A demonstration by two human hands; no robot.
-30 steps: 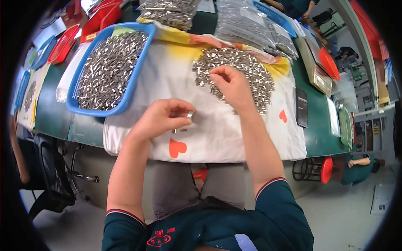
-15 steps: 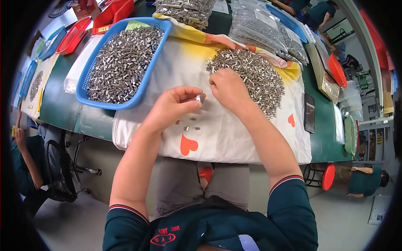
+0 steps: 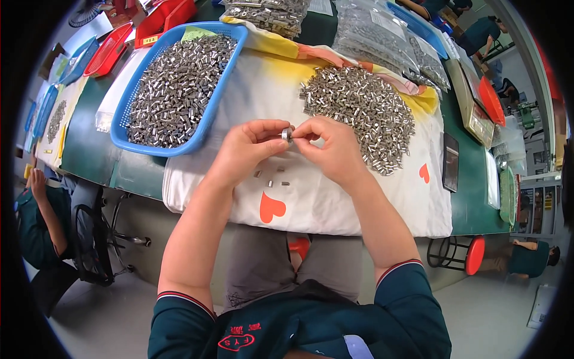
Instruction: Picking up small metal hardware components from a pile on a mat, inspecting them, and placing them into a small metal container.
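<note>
Both hands meet above the white cloth (image 3: 359,197) spread on the green bench (image 3: 89,143). The left hand (image 3: 248,149) and the right hand (image 3: 332,149) each have a grip pressed on the same small metal piece (image 3: 287,134), pinched between their fingertips. A few loose pieces (image 3: 270,178) lie on the cloth just below. A heap of metal sleeves (image 3: 362,113) sits beside the right hand, a blue basket (image 3: 179,146) of them to the left.

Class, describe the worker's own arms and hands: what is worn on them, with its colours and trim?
Both forearms are bare, and the left hand and right hand wear no gloves. The short sleeves are dark teal, each cuff edged with a red and white stripe. No watch or rings show.
</note>
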